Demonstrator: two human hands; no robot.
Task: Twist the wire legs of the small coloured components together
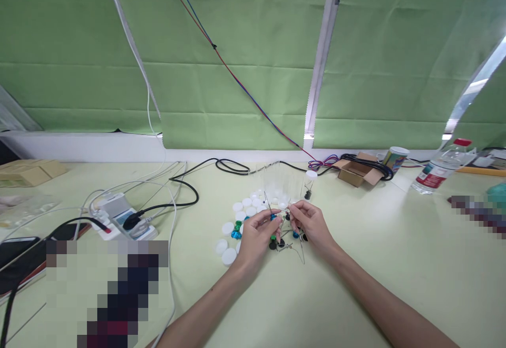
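Note:
My left hand (259,234) and my right hand (310,224) meet over a cluster of small parts. Fingertips of both are pinched on a thin metal wire piece (283,212), whose details are too small to make out. A small blue part (273,216) shows at the left fingers. Beneath and between the hands lie black round pieces (272,245) and bent thin wires (291,246), partly covered by the fingers. Several white round caps (228,228) are spread left of and behind my left hand. Beside it are a green piece (237,225) and a blue piece (236,235).
Clear tubes (279,179) stand behind the hands, near a white-capped tube (311,176). An open cardboard box (353,171), a canister (395,158) and a water bottle (437,171) stand back right. A power strip (118,219) and loose cables (190,197) lie left.

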